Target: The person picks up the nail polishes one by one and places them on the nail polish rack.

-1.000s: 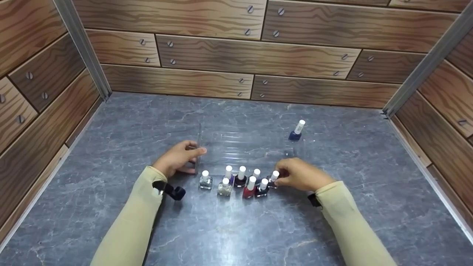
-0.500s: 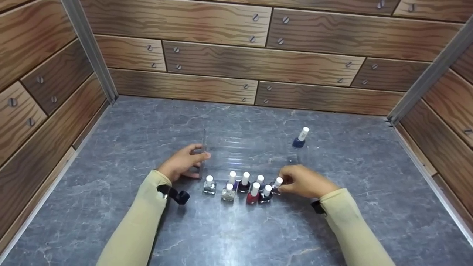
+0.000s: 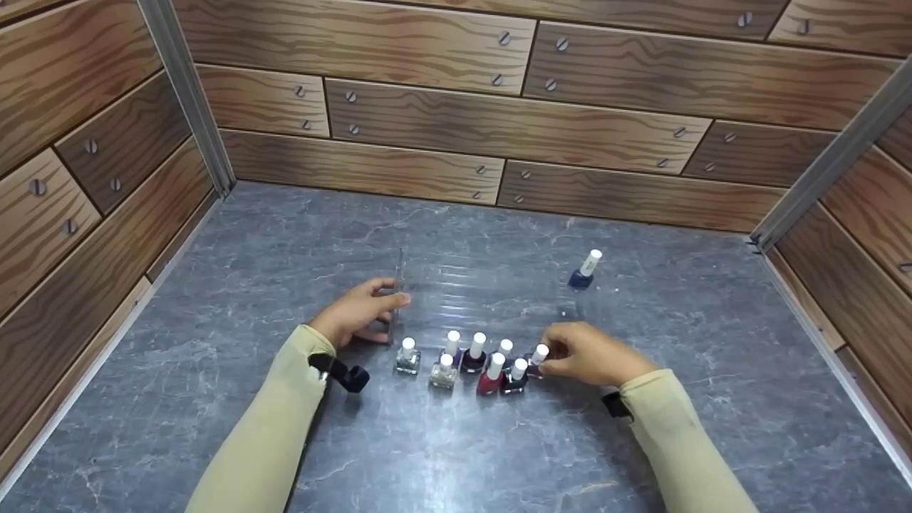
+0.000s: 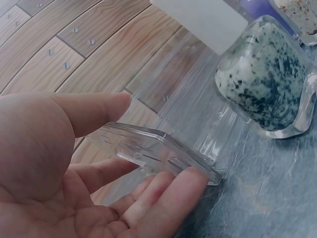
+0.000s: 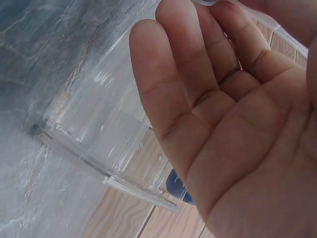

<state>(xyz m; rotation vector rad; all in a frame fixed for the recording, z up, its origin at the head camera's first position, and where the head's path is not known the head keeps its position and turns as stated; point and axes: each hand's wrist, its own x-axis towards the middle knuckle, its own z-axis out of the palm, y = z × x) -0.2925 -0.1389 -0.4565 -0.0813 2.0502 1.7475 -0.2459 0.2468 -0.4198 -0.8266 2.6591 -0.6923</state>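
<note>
A clear plastic stepped rack stands mid-table. My left hand holds its left side panel, thumb on one side and fingers on the other. In front of my right hand, thumb and fingertips pinch a nail polish bottle at the right end of a group. That bottle is mostly hidden by the fingers in the right wrist view. Beside it stand several white-capped bottles, among them a red one, a black one, a pale glittery one and a speckled one.
A navy nail polish bottle with a tilted-looking white cap stands at the rack's back right. Wood-patterned walls enclose the grey marbled table at the back and both sides.
The head view has shifted slightly, moving the scene down and right in the frame. Both hands keep nearly the same places, the right still pinching the bottle.
</note>
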